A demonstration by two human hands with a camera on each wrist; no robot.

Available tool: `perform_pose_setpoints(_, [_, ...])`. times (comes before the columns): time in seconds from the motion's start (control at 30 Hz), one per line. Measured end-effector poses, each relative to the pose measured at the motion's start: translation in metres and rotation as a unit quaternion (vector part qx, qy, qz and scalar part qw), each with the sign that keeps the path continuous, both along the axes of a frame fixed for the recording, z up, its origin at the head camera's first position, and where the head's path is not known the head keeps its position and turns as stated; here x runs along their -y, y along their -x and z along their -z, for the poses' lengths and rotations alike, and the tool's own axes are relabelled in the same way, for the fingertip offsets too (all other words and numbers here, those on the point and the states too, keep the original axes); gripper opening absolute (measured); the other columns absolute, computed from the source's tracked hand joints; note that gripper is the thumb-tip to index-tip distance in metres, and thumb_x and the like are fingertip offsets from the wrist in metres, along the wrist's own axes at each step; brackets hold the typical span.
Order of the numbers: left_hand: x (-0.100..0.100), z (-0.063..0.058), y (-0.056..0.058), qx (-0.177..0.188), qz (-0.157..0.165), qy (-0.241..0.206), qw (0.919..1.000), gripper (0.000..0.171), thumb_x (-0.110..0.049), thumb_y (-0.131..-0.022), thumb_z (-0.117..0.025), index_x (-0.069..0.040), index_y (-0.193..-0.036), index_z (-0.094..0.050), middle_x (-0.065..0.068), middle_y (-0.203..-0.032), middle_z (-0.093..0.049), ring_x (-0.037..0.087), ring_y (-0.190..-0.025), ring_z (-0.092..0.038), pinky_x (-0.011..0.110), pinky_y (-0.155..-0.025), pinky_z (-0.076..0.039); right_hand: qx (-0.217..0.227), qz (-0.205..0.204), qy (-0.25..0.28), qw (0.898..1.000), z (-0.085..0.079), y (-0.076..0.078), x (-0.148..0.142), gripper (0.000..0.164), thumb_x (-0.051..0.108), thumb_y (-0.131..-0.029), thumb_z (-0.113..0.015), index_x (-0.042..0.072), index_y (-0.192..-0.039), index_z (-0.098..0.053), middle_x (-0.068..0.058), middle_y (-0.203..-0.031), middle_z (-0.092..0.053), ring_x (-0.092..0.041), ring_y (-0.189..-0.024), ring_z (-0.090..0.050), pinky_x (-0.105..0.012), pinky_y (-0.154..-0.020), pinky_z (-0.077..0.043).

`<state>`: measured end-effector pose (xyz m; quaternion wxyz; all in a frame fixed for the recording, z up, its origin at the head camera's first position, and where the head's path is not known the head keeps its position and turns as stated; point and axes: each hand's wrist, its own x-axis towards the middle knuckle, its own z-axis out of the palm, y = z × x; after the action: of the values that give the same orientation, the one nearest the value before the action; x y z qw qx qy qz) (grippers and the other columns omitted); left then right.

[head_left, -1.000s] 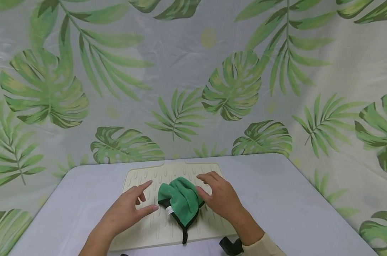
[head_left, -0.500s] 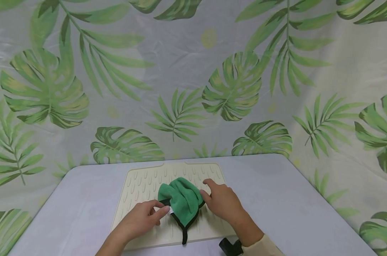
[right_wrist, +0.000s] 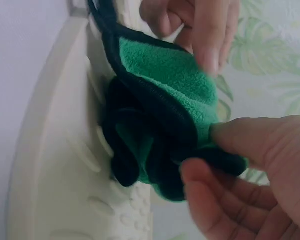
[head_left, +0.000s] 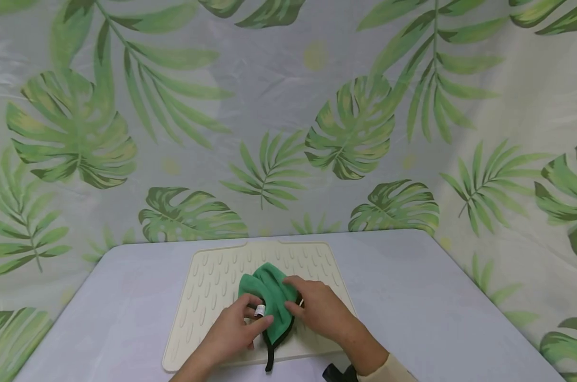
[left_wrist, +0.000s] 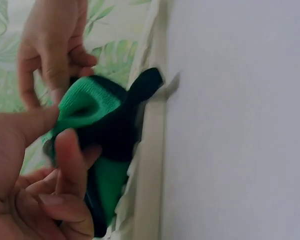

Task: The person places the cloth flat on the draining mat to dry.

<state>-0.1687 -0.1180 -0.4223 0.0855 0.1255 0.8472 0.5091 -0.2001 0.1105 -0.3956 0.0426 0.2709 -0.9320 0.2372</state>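
A crumpled green cloth [head_left: 269, 289] with black edging, a white label [head_left: 260, 310] and a black hanging loop [head_left: 270, 358] sits on a cream ridged mat [head_left: 198, 297]. My left hand [head_left: 233, 326] is at its near left side by the label, thumb on one face and fingers curled against the other. On the right side, my right hand [head_left: 324, 310] pinches the edging between thumb and fingers, as the right wrist view shows. In the left wrist view the cloth [left_wrist: 92, 102] bulges between both hands, its loop sticking out. Some fingertips are hidden behind folds.
The mat lies on a white-covered table [head_left: 388, 286]. A leaf-printed curtain [head_left: 279, 132] hangs behind the table. A black object [head_left: 338, 373] shows beside my right wrist at the bottom edge.
My left hand has come right from beside the cloth to its label edge. My right hand has closed in on the right edge. The cloth has narrowed, and its loop has swung slightly left.
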Motion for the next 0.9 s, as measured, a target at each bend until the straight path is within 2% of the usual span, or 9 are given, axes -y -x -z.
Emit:
perform_pose_setpoints(0.13, [-0.005, 0.003, -0.001, -0.032, -0.034, 0.015, 0.9988, 0.043, -0.035, -0.094, -0.074, -0.006, -0.122, -0.058, 0.012, -0.105, -0.074, 0.014, -0.053, -0.064, 0.027, -0.053, -0.050, -0.004, -0.019, 0.015, 1.000, 0.001, -0.002, 0.002, 0.044, 0.024, -0.095, -0.074, 0.014, -0.136, -0.061, 0.006, -0.093, -0.072, 0.004, -0.071, -0.057, -0.019, -0.063, -0.049])
perform_pose_setpoints(0.27, [-0.001, 0.000, 0.000, -0.060, -0.070, 0.038, 0.9950, 0.033, -0.028, -0.092, -0.075, -0.011, -0.117, -0.061, 0.007, -0.098, -0.073, 0.010, -0.064, -0.064, 0.026, -0.054, -0.049, -0.019, -0.006, 0.028, 0.999, -0.001, -0.001, 0.002, 0.038, 0.023, -0.096, -0.073, 0.016, -0.132, -0.064, 0.007, -0.090, -0.072, 0.003, -0.072, -0.058, -0.018, -0.061, -0.049])
perform_pose_setpoints(0.43, [0.010, -0.006, 0.004, -0.064, -0.121, 0.061, 0.9888, 0.031, -0.022, -0.090, -0.077, -0.014, -0.117, -0.064, 0.006, -0.095, -0.070, 0.013, -0.066, -0.058, 0.028, -0.056, -0.047, -0.040, 0.023, 0.040, 0.998, -0.002, 0.002, -0.003, 0.031, 0.019, -0.096, -0.071, 0.017, -0.127, -0.066, 0.012, -0.075, -0.062, 0.002, -0.061, -0.051, -0.019, -0.055, -0.045])
perform_pose_setpoints(0.57, [0.019, -0.011, 0.006, -0.063, -0.144, 0.085, 0.9839, 0.034, -0.020, -0.089, -0.075, -0.013, -0.120, -0.063, 0.007, -0.098, -0.070, 0.014, -0.071, -0.059, 0.030, -0.060, -0.048, -0.060, 0.046, 0.044, 0.996, -0.001, 0.006, -0.008, 0.030, 0.016, -0.095, -0.071, 0.017, -0.125, -0.067, 0.014, -0.072, -0.055, 0.001, -0.058, -0.046, -0.019, -0.052, -0.043])
perform_pose_setpoints(0.67, [0.026, -0.013, 0.008, -0.061, -0.149, 0.112, 0.9805, 0.037, -0.019, -0.088, -0.073, -0.012, -0.123, -0.062, 0.007, -0.096, -0.071, 0.014, -0.075, -0.062, 0.031, -0.061, -0.049, -0.064, 0.066, 0.041, 0.995, 0.001, 0.009, -0.012, 0.032, 0.015, -0.095, -0.070, 0.017, -0.127, -0.066, 0.011, -0.075, -0.056, 0.000, -0.058, -0.046, -0.019, -0.053, -0.042])
perform_pose_setpoints(0.8, [0.033, -0.015, 0.009, -0.051, -0.147, 0.147, 0.9768, 0.044, -0.016, -0.087, -0.070, -0.009, -0.128, -0.059, 0.005, -0.088, -0.072, 0.013, -0.072, -0.063, 0.031, -0.059, -0.049, -0.076, 0.092, 0.039, 0.992, 0.002, 0.010, -0.015, 0.037, 0.012, -0.094, -0.072, 0.016, -0.129, -0.065, 0.003, -0.094, -0.067, -0.003, -0.062, -0.047, -0.020, -0.057, -0.043])
perform_pose_setpoints(0.9, [0.038, -0.015, 0.010, -0.043, -0.147, 0.165, 0.9742, 0.049, -0.015, -0.086, -0.068, -0.007, -0.133, -0.057, 0.003, -0.082, -0.070, 0.014, -0.068, -0.061, 0.031, -0.057, -0.047, -0.093, 0.105, 0.044, 0.989, 0.001, 0.010, -0.015, 0.038, 0.009, -0.092, -0.073, 0.014, -0.129, -0.065, -0.003, -0.102, -0.067, -0.006, -0.067, -0.049, -0.022, -0.060, -0.045])
